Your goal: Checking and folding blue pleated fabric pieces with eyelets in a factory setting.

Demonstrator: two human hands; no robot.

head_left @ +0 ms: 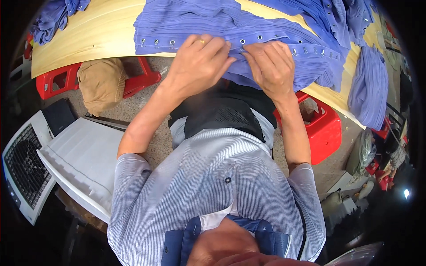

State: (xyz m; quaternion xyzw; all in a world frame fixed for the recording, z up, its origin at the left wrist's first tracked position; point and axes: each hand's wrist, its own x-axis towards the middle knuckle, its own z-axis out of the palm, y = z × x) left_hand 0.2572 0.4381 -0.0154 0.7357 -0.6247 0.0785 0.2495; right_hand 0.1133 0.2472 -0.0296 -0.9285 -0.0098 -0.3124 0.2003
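A blue-violet ribbed knit garment (186, 22) lies over the table's near edge, part of it hanging toward my lap. Round metal eyelets run along its front band, and small metal hooks line the strip beside them. Just left of one eyelet, my left hand (202, 66) is curled closed at the band, a ring on one finger. My right hand (273, 66) pinches the band close to a metal fastener (242, 47), thumb and forefinger together. Fabric between the fingertips is mostly hidden.
The pale wooden table (102, 31) curves across the top. More blue garments (57, 20) lie at its far left, and another (368, 88) hangs off the right end. Red plastic stools (326, 133) stand under the edge, one bearing a tan cloth (102, 84). A white air cooler (80, 155) stands at left.
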